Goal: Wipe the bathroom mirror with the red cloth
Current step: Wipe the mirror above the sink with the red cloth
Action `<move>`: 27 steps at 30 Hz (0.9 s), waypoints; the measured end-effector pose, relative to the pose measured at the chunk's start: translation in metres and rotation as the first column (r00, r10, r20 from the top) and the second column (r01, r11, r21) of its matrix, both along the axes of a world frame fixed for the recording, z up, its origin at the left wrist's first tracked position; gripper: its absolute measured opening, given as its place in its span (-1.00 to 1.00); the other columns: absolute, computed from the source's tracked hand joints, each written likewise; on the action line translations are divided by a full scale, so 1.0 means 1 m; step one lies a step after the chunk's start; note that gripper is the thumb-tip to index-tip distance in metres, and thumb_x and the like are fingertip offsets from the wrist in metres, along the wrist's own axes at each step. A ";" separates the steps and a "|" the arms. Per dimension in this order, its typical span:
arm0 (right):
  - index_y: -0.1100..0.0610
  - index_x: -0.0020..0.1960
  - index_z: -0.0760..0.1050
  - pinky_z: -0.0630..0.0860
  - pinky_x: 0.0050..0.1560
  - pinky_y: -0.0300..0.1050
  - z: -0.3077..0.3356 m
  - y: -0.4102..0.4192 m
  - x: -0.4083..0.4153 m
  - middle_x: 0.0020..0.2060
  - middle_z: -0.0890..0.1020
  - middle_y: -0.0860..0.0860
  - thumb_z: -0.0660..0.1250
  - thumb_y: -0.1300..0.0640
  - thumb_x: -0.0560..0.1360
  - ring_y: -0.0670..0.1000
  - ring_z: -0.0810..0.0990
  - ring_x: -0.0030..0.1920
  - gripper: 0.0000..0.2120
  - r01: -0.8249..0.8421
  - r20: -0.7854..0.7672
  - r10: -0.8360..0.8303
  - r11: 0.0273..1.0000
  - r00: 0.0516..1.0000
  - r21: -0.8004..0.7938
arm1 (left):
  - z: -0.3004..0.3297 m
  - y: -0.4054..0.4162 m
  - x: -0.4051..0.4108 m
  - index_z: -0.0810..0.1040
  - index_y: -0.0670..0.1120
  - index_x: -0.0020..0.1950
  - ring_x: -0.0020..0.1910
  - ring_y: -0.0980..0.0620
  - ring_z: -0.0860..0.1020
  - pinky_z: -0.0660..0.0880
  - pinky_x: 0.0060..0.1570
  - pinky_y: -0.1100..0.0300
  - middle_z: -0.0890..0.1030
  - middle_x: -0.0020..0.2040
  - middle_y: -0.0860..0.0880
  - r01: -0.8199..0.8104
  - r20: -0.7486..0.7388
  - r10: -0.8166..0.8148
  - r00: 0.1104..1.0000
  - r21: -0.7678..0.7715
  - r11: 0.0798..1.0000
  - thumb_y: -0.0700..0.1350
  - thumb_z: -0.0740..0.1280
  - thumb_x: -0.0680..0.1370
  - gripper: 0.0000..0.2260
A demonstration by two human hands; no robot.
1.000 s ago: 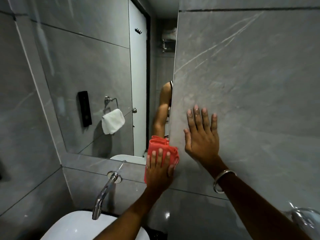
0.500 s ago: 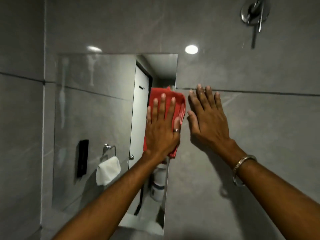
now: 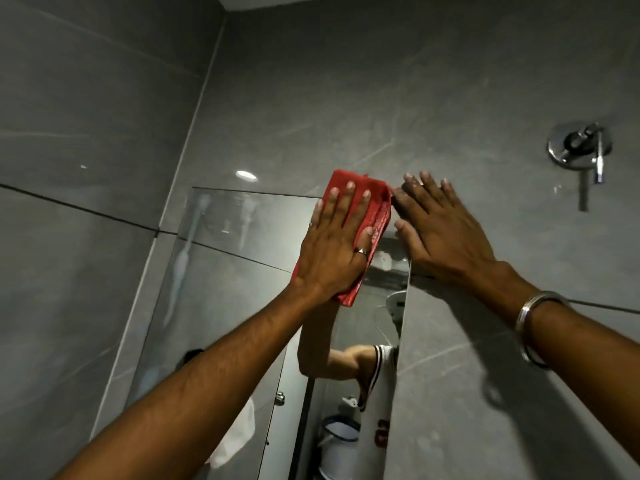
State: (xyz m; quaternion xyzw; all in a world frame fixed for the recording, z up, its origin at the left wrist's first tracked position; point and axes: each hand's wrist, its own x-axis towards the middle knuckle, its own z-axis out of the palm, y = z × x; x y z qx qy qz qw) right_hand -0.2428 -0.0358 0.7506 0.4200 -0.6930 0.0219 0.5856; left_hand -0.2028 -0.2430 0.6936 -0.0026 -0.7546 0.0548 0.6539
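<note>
The frameless mirror (image 3: 228, 278) hangs on the grey tiled wall. My left hand (image 3: 334, 251) presses the folded red cloth (image 3: 375, 216) flat against the mirror's top right corner, fingers spread over it. The cloth's upper edge reaches just past the mirror's top edge. My right hand (image 3: 446, 233) lies flat and open on the tile right beside the mirror's right edge, its fingertips close to the cloth. A steel bangle sits on my right wrist. The mirror reflects my raised arm, a white door and a bucket.
A chrome wall valve with a lever (image 3: 580, 148) sticks out of the tile at upper right. The left side wall (image 3: 86, 133) meets the mirror wall in a corner just left of the mirror. Grey tile (image 3: 485, 393) fills the wall to the mirror's right.
My left hand has slid the cloth up the mirror's right side, from the bottom edge to the top corner. My right hand moved up the tile alongside it, and my view tilted upward.
</note>
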 end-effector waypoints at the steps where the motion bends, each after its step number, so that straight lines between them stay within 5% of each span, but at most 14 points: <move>1: 0.04 0.68 0.02 -0.20 0.68 0.06 0.003 -0.010 0.004 0.69 0.03 0.07 -0.13 -0.19 0.66 0.04 -0.12 0.69 -0.36 -0.007 0.001 0.007 1.000 1.000 0.019 | 0.000 -0.014 0.002 -0.12 -0.02 0.68 0.68 -0.05 -0.21 -0.16 0.65 -0.14 -0.17 0.70 -0.06 -0.012 -0.006 0.012 1.000 0.014 1.000 0.16 -0.11 0.71 -0.42; 11: -0.03 0.69 -0.08 -0.21 0.68 0.10 0.003 -0.126 0.040 0.69 -0.07 0.03 -0.21 -0.24 0.66 0.04 -0.19 0.68 -0.36 -0.082 -0.045 0.090 0.985 0.995 0.151 | -0.012 -0.163 0.054 -0.16 0.04 0.68 0.66 0.05 -0.26 -0.32 0.61 0.00 -0.20 0.69 0.02 -0.093 0.014 0.093 0.996 0.087 0.992 0.19 -0.19 0.69 -0.43; 18: -0.02 0.69 0.00 -0.16 0.68 0.14 -0.010 -0.191 0.068 0.69 -0.03 0.06 -0.10 -0.21 0.70 0.07 -0.15 0.69 -0.39 -0.151 -0.096 0.175 0.964 0.980 0.217 | -0.008 -0.240 0.084 -0.13 0.00 0.67 0.68 -0.03 -0.18 -0.15 0.65 -0.14 -0.13 0.70 -0.03 -0.060 -0.030 0.075 0.997 0.335 0.940 0.08 -0.10 0.71 -0.46; 27: 0.00 0.68 0.06 -0.18 0.67 0.13 -0.046 -0.213 0.079 0.68 0.04 0.11 -0.15 -0.25 0.67 0.10 -0.10 0.68 -0.36 -0.213 -0.040 0.224 0.958 0.974 0.191 | -0.018 -0.243 0.087 -0.08 0.00 0.68 0.68 -0.08 -0.13 -0.06 0.64 -0.22 -0.09 0.70 -0.05 -0.084 0.005 0.088 0.996 0.367 0.926 0.16 -0.09 0.68 -0.41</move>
